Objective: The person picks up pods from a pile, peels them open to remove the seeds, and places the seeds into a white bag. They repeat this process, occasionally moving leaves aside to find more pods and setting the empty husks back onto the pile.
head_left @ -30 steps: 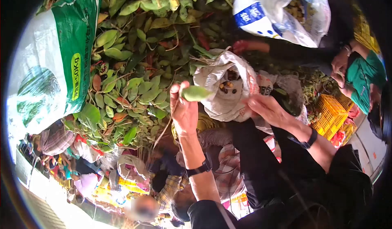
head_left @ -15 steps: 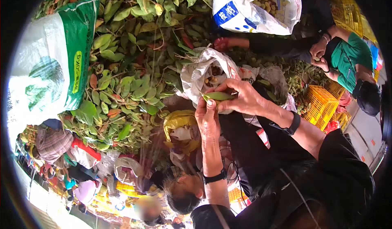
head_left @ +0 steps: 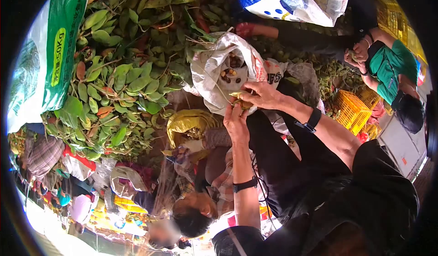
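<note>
My left hand (head_left: 236,124) and my right hand (head_left: 267,95) meet in front of my body, fingers closed on a small green pod (head_left: 238,94). The pod looks split, its pale inner side partly showing; fingers cover much of it. Just beyond the hands stands an open white woven bag (head_left: 205,73) with several dark and yellowish seeds (head_left: 232,76) inside. Right of that bag lies crumpled whitish sacking (head_left: 305,76). A yellow bag (head_left: 175,124) is to the left of my left hand.
A big heap of leafy green pods (head_left: 132,78) spreads ahead and left. A green-and-white sack (head_left: 59,51) is at the far left, another white sack (head_left: 292,5) at the top. A person in green (head_left: 401,64) sits right, near yellow crates (head_left: 352,112). Another person (head_left: 194,212) is close left.
The pod, whole and flat between my fingers before, now looks twisted and split. My hands have shifted slightly, and the view has moved so that surroundings sit further left and up.
</note>
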Tool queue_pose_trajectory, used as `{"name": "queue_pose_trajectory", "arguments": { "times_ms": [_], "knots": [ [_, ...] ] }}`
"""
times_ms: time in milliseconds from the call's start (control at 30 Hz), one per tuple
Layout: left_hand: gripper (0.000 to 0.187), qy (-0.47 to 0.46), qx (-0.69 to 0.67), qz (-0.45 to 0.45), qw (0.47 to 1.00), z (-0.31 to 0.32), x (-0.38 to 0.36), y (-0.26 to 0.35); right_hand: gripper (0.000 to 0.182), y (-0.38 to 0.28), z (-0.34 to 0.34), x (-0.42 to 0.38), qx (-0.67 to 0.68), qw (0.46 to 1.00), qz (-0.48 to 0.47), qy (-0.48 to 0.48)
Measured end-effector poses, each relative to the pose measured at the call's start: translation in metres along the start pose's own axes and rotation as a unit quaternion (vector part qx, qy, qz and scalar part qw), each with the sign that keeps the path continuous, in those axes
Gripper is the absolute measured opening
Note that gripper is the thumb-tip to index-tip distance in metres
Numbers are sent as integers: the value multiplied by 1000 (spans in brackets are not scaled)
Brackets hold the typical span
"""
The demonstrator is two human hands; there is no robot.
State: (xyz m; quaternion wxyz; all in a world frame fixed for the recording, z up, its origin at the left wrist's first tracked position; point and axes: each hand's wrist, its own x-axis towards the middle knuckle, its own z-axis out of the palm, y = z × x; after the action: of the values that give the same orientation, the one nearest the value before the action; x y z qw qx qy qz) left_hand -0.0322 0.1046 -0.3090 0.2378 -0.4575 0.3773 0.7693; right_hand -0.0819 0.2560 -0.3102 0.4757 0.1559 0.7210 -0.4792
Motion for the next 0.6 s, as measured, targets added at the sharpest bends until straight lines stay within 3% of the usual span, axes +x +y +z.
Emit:
{"name": "queue_pose_trajectory", "arguments": {
  "times_ms": [67,200,333,400,500,600],
  "knots": [
    [36,12,-47,-51,998,-3,5,3,26,14,10,1,-61,989,-126,51],
    [37,10,-3,-69,998,-2,12,9,35,19,14,5,-148,973,-165,71],
    [34,11,20,-48,999,-5,23,-1,37,22,22,11,-130,972,-152,119],
    [32,8,-4,-25,1000,2,21,-6,35,4,18,11,-115,989,-60,70],
    [27,38,-39,-17,998,15,23,-7,34,8,27,18,-171,979,-34,105],
    [22,46,56,-6,997,13,36,-7,39,8,27,26,-152,973,-83,151]
  ]
}}
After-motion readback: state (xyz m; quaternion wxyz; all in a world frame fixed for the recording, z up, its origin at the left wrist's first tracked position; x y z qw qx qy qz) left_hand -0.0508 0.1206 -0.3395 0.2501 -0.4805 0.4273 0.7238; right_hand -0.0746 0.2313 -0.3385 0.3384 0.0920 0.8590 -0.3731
